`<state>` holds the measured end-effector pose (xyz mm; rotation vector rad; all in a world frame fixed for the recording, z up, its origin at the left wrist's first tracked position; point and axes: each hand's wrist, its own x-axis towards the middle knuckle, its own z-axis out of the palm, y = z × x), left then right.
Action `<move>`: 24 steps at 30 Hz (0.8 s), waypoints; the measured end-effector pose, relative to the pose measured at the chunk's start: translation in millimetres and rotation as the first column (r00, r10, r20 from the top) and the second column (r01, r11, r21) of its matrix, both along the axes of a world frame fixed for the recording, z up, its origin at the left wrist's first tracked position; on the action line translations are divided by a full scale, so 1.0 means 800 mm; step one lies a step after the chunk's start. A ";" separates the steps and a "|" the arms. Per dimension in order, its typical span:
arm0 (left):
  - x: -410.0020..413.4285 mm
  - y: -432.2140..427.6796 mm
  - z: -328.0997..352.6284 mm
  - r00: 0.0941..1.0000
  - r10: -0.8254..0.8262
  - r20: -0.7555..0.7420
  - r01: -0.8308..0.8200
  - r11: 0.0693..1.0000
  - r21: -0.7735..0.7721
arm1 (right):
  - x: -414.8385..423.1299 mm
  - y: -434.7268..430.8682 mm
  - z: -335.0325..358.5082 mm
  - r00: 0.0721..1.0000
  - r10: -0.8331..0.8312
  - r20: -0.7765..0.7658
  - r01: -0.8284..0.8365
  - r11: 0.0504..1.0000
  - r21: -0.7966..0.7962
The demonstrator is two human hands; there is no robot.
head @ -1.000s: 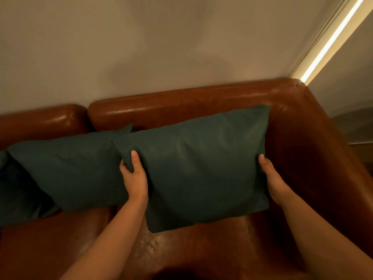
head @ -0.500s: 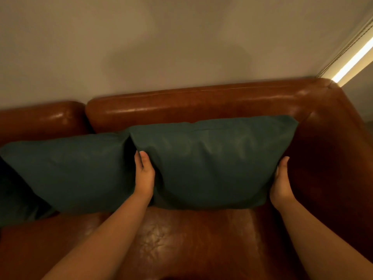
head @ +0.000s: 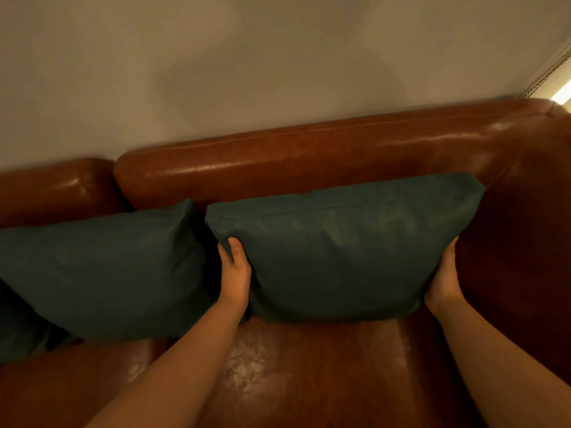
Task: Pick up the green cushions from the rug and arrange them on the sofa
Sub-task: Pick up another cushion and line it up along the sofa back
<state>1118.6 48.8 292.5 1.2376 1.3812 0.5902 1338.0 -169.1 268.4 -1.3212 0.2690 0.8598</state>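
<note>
The green cushion (head: 349, 251) is standing on its long lower edge and leaning against the backrest (head: 309, 162) of the sofa, near the backrest's right end. Its cover is creasing and bulging between the hands, so it is judged to be soft, light and easily deformed, with a matte fabric that is unlikely to slip. Holding it at both short edges, as is happening here, is giving the best control of tilt. A single corner grip would probably let it sag.

The left hand (head: 234, 273) is gripping the cushion's left edge, with the thumb lying on the front face and the fingers passing behind. The right hand (head: 443, 282) is pressing against the lower right edge. Its fingers are hidden, so whether they are curling round the edge cannot be determined.

A second cushion (head: 102, 273) is leaning further left along the backrest, just beside the first. Part of a third cushion (head: 15, 329) is showing beyond it. The seat (head: 309, 381) is lying below the backrest, the armrest (head: 525, 227) is closing off its right end, and a plain wall (head: 247, 57) is rising behind it.
</note>
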 end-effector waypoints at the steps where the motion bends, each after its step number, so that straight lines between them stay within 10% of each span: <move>1: 0.003 0.000 0.002 1.000 0.009 0.003 -0.009 1.000 0.025 | 0.002 0.003 0.000 1.000 0.018 0.012 -0.017 1.000 -0.003; 24: -0.061 -0.060 0.067 0.996 -0.010 0.089 0.008 1.000 0.012 | -0.066 -0.032 0.083 0.975 -0.016 0.220 0.028 0.998 -0.053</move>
